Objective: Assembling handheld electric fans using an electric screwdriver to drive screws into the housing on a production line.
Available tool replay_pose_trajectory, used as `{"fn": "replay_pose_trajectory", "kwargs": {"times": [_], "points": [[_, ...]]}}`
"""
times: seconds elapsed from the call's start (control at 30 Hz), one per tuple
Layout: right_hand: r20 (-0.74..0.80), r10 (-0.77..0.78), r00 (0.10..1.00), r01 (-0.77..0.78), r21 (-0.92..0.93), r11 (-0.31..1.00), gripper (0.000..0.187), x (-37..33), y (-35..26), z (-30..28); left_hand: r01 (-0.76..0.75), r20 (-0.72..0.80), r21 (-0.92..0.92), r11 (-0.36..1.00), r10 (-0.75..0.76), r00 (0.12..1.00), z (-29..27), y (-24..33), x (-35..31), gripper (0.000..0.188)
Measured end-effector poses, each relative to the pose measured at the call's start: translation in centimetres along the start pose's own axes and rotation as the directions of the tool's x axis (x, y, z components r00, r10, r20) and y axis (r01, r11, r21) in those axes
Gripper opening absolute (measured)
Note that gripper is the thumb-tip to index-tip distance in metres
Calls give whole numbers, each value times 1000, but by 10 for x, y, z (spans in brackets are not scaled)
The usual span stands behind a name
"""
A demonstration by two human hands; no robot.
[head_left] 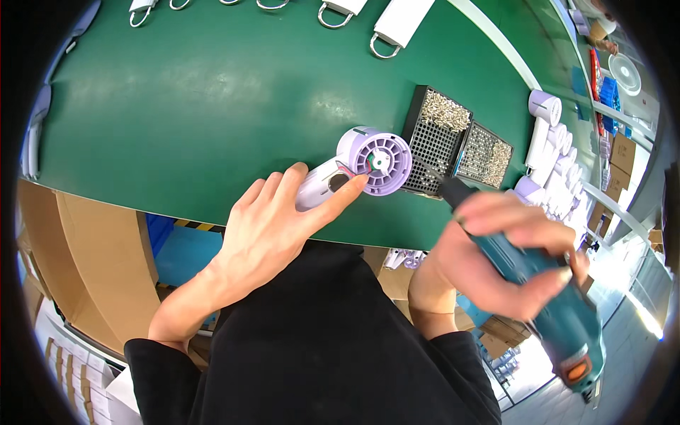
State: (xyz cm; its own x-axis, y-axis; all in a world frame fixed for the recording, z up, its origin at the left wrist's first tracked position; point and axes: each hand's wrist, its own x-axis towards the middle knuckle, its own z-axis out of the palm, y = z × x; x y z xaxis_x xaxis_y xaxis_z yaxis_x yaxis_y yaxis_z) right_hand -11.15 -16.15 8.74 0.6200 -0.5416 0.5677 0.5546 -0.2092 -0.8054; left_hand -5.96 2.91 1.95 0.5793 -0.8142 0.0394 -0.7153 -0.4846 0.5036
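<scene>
Green workbench (212, 106): fills most of the view, with white pieces with metal loops (404, 21) along its far side.
Cardboard box (99, 255): stands lower left, beside the bench's near edge.
Left hand (273, 216): curls round the handle of a handheld fan (365, 157), thumb stretched to its round head; the forearm slants up from lower left, elbow bent.
Fan: near the bench's near edge, slotted end up. It looks part-built: handle and head are joined, but red wire (345, 168) shows, so some work seems left. Which screws are in, I cannot tell.
Left screw tray (431, 154): just right of the fan, screws heaped at its far end.
Right screw tray (473, 152): alongside, also holding screws.
Right hand (506, 248): blurred, wrapped round a teal electric screwdriver (567, 326), nose angled up-left, apart from the fan; forearm comes from below.
Fan pile (549, 166): purple and white, far right.
</scene>
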Motion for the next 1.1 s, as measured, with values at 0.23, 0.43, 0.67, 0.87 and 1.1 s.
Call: {"fn": "replay_pose_trajectory", "kwargs": {"times": [0.23,0.43,0.67,0.87,1.1], "points": [[-262,-17,965,-38,-205,978,24,-10,14,-24,-6,-72,-6,1000,6,997,9,1,2,71],[-312,-21,950,-61,-251,966,27,-17,25,-31,4,-50,19,1000,-3,999,10,3,5,70],[-221,-40,974,-20,-264,964,25,-19,28,-36,5,-58,-1,1000,-5,998,10,5,4,70],[-215,-43,976,-11,-245,969,21,-19,23,-34,14,-57,-24,1000,-16,998,10,5,4,71],[-135,55,989,-55,2,998,28,-12,-12,-19,-21,-93,-21,1000,19,995,12,1,4,72]]}}
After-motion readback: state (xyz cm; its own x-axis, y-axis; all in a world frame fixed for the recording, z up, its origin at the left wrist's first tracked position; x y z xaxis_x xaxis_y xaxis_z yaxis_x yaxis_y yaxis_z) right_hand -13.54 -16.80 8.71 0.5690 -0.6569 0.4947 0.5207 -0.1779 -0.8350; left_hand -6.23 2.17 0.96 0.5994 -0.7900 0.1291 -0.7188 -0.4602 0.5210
